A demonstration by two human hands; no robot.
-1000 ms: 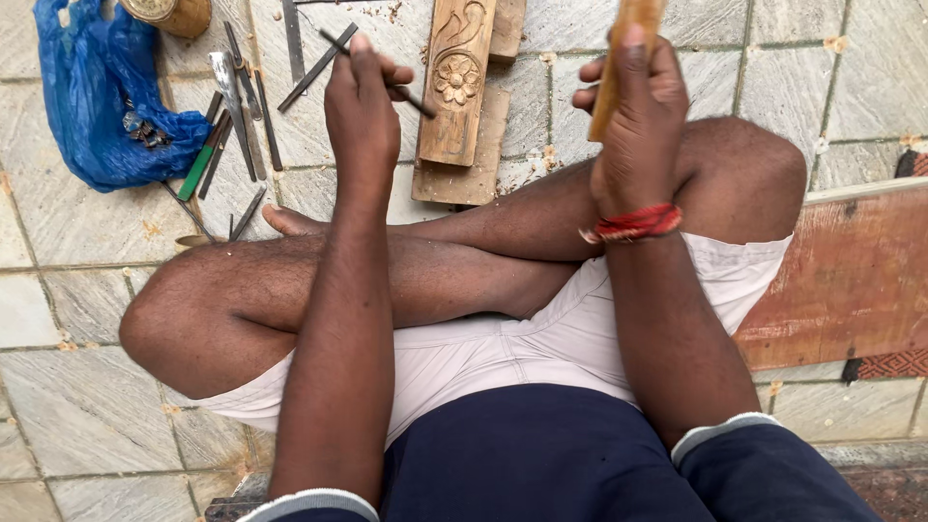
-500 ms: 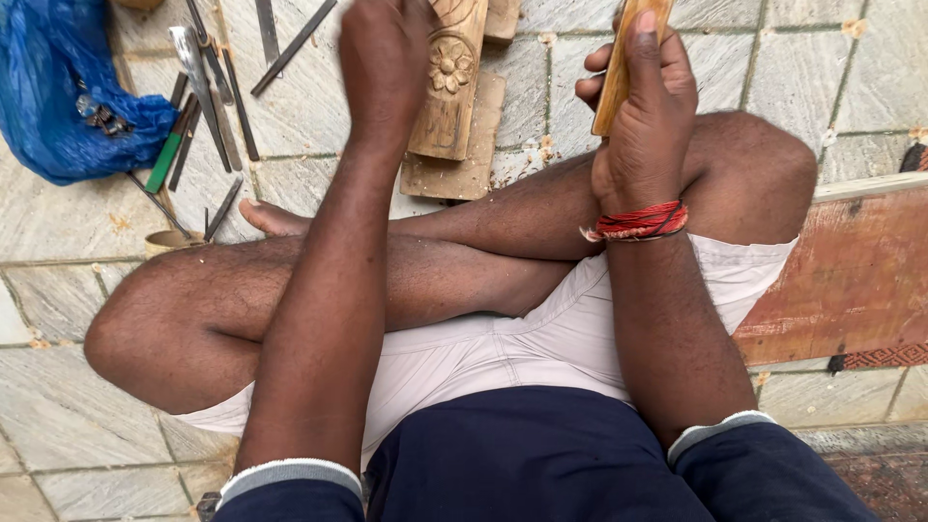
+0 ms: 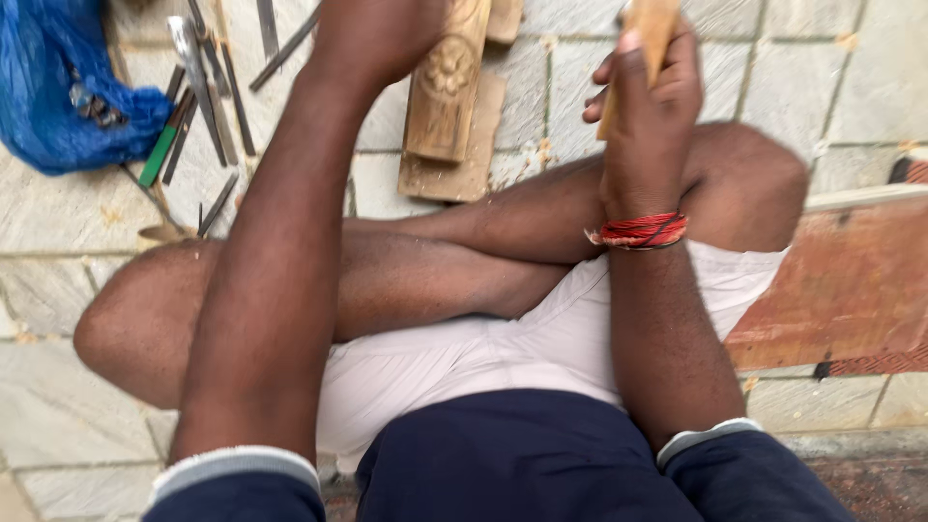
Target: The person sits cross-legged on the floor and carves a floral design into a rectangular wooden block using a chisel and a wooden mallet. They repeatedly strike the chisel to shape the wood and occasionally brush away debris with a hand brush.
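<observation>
I sit cross-legged on a stone tile floor. My left hand (image 3: 377,39) reaches to the top edge, curled, right beside a carved wooden piece (image 3: 447,87) with a flower motif. Its fingers are cut off by the frame, so what it holds is hidden. The carved piece lies on a flat wooden block (image 3: 454,179). My right hand (image 3: 650,126), with a red thread band (image 3: 640,230) at the wrist, is raised above my knee. It is closed around a pale wooden stick (image 3: 650,24) that points upward.
Several metal chisels (image 3: 201,92) and a green-handled tool (image 3: 159,155) lie on the tiles at the upper left, next to a crumpled blue bag (image 3: 58,97). A reddish-brown board (image 3: 841,290) lies at the right beside my thigh.
The view has shifted so both hands sit higher in frame. A second ago my left hand held a thin metal chisel over the carved piece; now its fingers are out of view.
</observation>
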